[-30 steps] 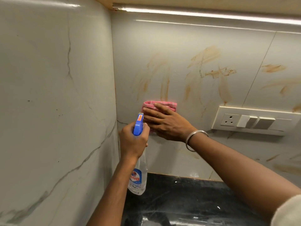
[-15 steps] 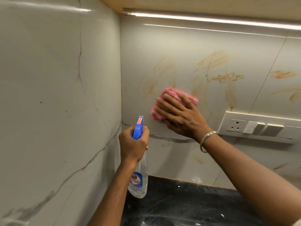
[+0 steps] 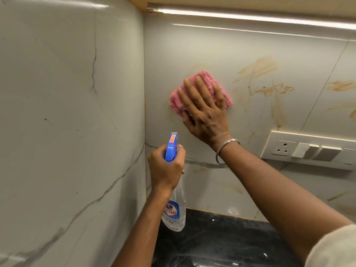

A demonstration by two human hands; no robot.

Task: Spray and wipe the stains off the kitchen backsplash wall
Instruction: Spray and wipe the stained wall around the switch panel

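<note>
My right hand [image 3: 204, 110] lies flat on a folded pink cloth [image 3: 177, 102] and presses it against the pale backsplash wall [image 3: 221, 47], close to the corner. Brown smeared stains [image 3: 258, 68] streak the tile to the right of the cloth, with more stains [image 3: 341, 85] on the neighbouring tile. My left hand [image 3: 165, 170] grips a clear spray bottle [image 3: 174, 212] by its neck, below the cloth. Its blue trigger head [image 3: 171, 146] points at the wall.
A white switch and socket plate [image 3: 308, 149] is mounted on the wall at the right. A black stone counter [image 3: 212, 239] runs below. The marble side wall [image 3: 67, 122] closes the left. A light strip [image 3: 250, 16] runs under the cabinet above.
My right hand has slid the pink cloth up the wall and slightly right, over the stains near the corner. The left hand with the bottle has stayed about where it was.
</note>
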